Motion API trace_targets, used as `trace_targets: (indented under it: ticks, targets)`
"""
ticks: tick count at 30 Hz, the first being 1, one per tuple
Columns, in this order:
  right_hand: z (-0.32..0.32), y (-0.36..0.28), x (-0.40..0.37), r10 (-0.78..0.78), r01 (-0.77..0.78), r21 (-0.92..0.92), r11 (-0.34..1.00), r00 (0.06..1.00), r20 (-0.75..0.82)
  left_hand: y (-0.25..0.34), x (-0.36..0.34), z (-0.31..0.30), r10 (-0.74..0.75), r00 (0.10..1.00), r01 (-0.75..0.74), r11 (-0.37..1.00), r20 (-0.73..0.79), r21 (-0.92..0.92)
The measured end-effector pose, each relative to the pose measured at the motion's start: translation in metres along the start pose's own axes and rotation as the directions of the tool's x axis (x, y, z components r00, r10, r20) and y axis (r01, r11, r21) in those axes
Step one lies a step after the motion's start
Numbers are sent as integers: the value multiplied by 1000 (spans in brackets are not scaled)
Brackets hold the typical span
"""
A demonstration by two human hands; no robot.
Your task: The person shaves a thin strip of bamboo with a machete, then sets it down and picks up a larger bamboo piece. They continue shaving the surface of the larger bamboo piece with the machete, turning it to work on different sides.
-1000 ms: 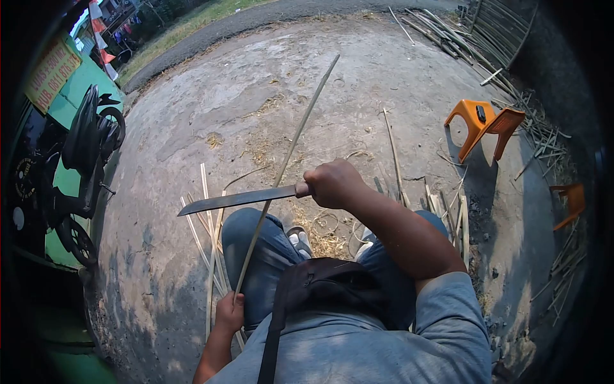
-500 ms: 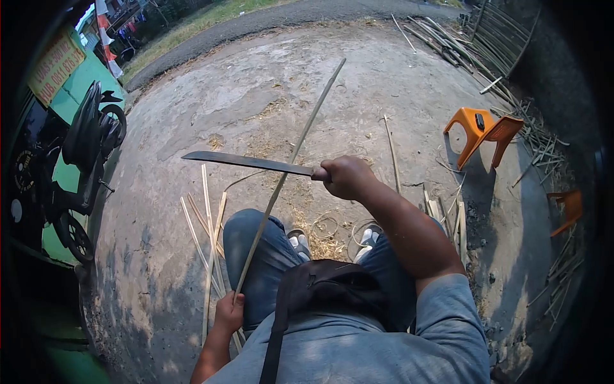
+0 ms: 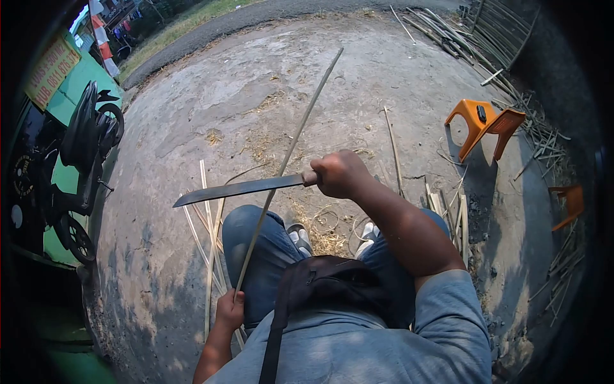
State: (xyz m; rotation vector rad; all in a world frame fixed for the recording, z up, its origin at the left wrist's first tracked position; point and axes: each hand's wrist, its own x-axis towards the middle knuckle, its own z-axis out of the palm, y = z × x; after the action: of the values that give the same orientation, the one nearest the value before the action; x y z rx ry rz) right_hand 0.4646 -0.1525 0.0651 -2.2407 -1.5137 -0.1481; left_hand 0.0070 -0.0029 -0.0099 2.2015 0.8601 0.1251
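My right hand (image 3: 342,174) is wrapped round the short wooden handle of a machete (image 3: 240,188), out in front of my knees. Its long dark blade points left and crosses a thin bamboo strip (image 3: 295,137) in this view. The strip slants from beside my left thigh up and away over the ground. Its near end is gripped in my left hand (image 3: 229,312), low beside my left hip, thumb on top. Several pale bamboo strips (image 3: 209,256) lie on the ground just beyond my left hand.
Curly shavings (image 3: 326,240) lie between my feet. More split pieces (image 3: 462,224) rest by my right knee. An orange plastic chair (image 3: 473,125) with a small black object on it stands at the right, near heaped bamboo (image 3: 547,147). A motorbike (image 3: 80,160) is parked at the left.
The machete has come nearer to me along the strip, its tip swinging down and left. My left hand stays at my hip, and the strip's far end has shifted slightly outward.
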Motion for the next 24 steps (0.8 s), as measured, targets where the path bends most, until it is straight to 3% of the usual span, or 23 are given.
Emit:
trace_targets:
  ticks: [5,12,16,19,24]
  targets:
    - [-8,25,3,306,-311,37,950,947,100,8,-2,-3,7,1000,-7,999,-16,43]
    - [-10,16,-7,178,-184,78,980,981,77,1,-2,1,24,1000,-23,999,-17,48]
    - [-4,4,-6,-16,16,2,1000,995,100,6,-1,-2,20,1000,-20,999,-13,51]
    - [1,2,-3,-82,80,22,997,991,110,10,-2,-1,5,1000,-5,999,-12,34]
    - [0,3,-1,-72,73,-16,997,995,62,9,-1,-1,6,1000,-5,1000,-12,6]
